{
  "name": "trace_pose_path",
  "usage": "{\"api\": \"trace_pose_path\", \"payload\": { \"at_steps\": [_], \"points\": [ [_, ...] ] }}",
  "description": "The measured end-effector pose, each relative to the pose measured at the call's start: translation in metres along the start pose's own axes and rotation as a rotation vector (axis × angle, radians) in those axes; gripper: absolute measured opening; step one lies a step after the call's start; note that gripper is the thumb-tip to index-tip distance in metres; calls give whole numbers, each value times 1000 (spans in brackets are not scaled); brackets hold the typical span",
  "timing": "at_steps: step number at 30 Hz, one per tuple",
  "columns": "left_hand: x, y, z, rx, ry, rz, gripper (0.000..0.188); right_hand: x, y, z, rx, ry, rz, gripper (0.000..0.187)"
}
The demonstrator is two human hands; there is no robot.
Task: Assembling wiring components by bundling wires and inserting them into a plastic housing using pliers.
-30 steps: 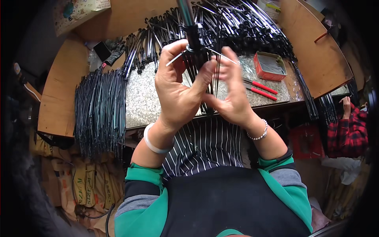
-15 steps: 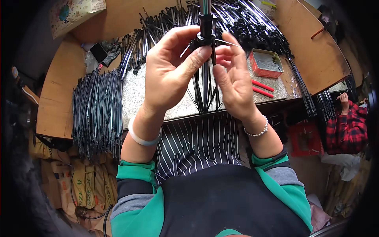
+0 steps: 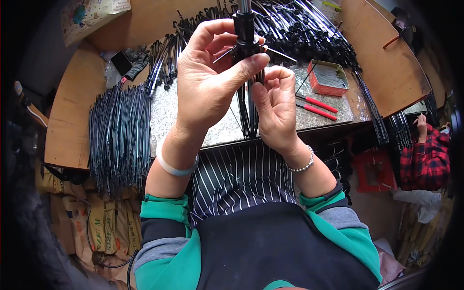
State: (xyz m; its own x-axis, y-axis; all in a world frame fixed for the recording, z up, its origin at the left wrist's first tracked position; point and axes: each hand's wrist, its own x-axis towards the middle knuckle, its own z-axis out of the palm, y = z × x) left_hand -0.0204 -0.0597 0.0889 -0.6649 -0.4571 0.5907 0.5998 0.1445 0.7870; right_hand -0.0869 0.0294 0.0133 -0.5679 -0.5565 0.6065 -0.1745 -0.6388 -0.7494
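Observation:
An umbrella frame (image 3: 245, 30) with a metal shaft, a black hub and thin dark ribs stands upright before me. My left hand (image 3: 205, 92) is closed round its black hub, thumb pressed across the front. Just below, my right hand (image 3: 278, 108) pinches a dark rib between thumb and fingers. A thin silvery wire (image 3: 282, 54) pokes out to the right of the hub, and another (image 3: 223, 54) to the left by my left fingers. The lower ribs hang down to the table's front edge. My fingers hide part of the hub.
Bundles of dark ribs (image 3: 118, 140) hang over the table's left edge. More umbrella frames (image 3: 304, 36) lie piled at the back. On the right are red-handled pliers (image 3: 316, 108) and a red tin (image 3: 328, 87) of thin wires. A person in a checked sleeve (image 3: 425, 159) sits far right.
My right hand has moved in and down, its fingers closing on a rib. The frame has shifted slightly left, and a dark rib now sticks out towards the tin.

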Motion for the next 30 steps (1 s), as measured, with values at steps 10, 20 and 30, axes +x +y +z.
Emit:
{"api": "trace_pose_path", "payload": {
  "at_steps": [10,20,30],
  "points": [
    [-9,-8,-9,74,16,107,40,-2,-1,4,25,20,-36,22],
    [-7,-1,-23,-65,-94,83,33,8,-8,-16,363,-138,118,17],
    [-5,3,-22,31,-171,114,32,9,-9,-22,406,-194,130,22]
  ]
}}
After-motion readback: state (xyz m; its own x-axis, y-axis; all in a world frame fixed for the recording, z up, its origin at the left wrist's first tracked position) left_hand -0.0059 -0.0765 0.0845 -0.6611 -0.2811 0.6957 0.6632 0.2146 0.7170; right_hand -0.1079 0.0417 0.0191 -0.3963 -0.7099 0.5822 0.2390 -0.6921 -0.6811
